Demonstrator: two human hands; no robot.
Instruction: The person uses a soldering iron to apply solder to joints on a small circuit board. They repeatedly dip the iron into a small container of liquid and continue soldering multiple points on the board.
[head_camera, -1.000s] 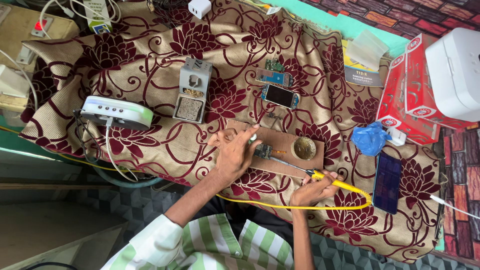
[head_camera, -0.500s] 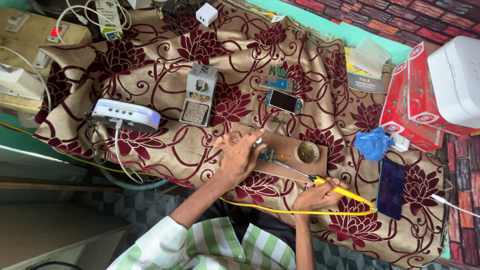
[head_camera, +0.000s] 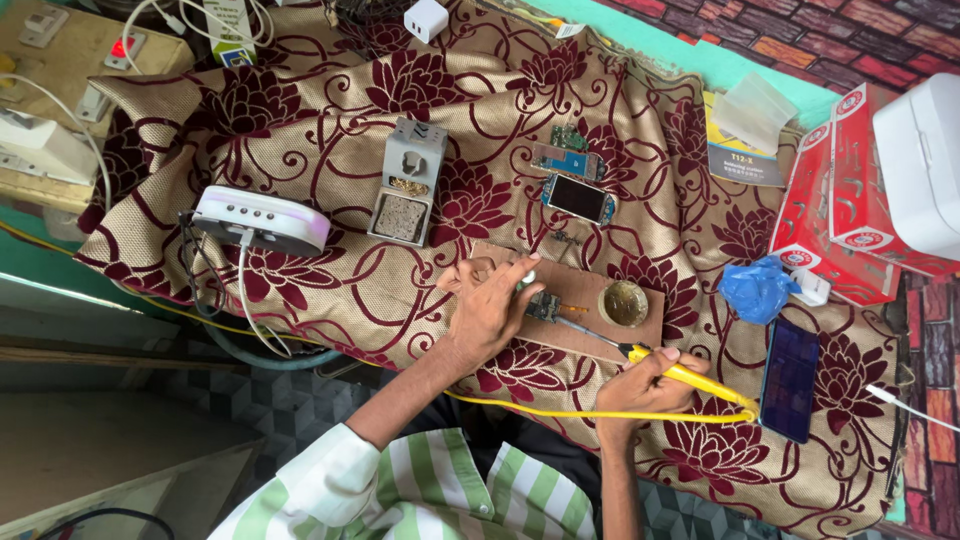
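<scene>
My left hand (head_camera: 490, 308) rests on a wooden board (head_camera: 590, 290) and pinches a small pale piece over a small circuit board (head_camera: 544, 306). My right hand (head_camera: 642, 384) grips a yellow-handled soldering iron (head_camera: 680, 372); its metal tip reaches up-left to the circuit board. A round tin of paste (head_camera: 625, 302) sits on the right part of the wooden board. The iron's yellow cable (head_camera: 560, 410) runs left beneath my arms.
A floral cloth (head_camera: 300, 130) covers the table. On it are a grey iron stand with sponge (head_camera: 405, 185), a white-purple station (head_camera: 262, 218), a small phone (head_camera: 577, 197), a dark phone (head_camera: 790, 378), a blue rag (head_camera: 755, 288), and red boxes (head_camera: 840, 200).
The view has shifted slightly. My right hand moved the soldering iron a little right and its tip stays at the circuit board. My left hand keeps its place on the wooden board.
</scene>
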